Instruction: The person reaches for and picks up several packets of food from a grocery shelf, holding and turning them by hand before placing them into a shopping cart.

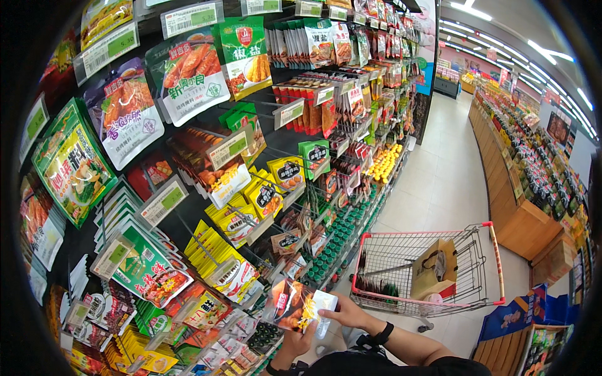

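Note:
A seasoning packet [295,301] with a brown food picture and a white lower band is held up before me, slightly tilted. My right hand [350,311] grips its white right end, with the thumb on the front. From below, my left hand [298,342] pinches the packet's lower edge, its thumb also on the front. Just beyond the packet hang yellow seasoning packets [233,277] on a rack hook. Similar brown packets with white lower bands [228,185] hang higher on the rack.
A wire shopping cart [376,254] stands to the right, holding a brown paper bag [435,268]. Green-capped jars [336,244] line the lower shelf. Price tags [162,202] jut out on hooks. Across the tiled aisle [425,174] runs a wooden display counter [510,207].

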The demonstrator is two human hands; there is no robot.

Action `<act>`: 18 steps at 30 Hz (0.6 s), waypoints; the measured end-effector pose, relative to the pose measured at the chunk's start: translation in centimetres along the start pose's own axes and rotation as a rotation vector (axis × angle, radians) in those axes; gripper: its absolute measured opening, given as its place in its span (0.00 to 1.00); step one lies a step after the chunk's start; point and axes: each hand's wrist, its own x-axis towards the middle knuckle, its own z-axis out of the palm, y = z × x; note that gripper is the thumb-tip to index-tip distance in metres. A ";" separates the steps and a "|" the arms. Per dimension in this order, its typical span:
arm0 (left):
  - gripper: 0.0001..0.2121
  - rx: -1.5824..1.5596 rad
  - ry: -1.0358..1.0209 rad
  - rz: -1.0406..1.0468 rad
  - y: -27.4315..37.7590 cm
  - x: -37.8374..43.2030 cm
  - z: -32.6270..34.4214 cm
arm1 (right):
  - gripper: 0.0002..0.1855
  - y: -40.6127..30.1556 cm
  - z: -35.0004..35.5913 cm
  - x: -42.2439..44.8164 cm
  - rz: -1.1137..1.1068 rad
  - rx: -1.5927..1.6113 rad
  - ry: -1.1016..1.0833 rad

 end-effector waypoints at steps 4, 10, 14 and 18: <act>0.08 -0.001 0.032 -0.074 -0.3 -0.5 0.1 | 0.29 -0.1 -0.8 -1.1 -0.128 -0.284 0.190; 0.13 0.183 0.002 -0.140 -0.4 -1.3 0.9 | 0.29 -1.6 1.3 -2.6 -0.208 -0.214 -0.268; 0.14 0.451 -0.080 0.002 0.4 -1.7 0.3 | 0.28 -3.8 2.3 -2.7 -0.112 -0.249 -0.373; 0.17 0.407 -0.061 0.019 1.0 -2.0 0.3 | 0.21 -0.7 2.3 -1.7 -0.086 -0.114 -0.328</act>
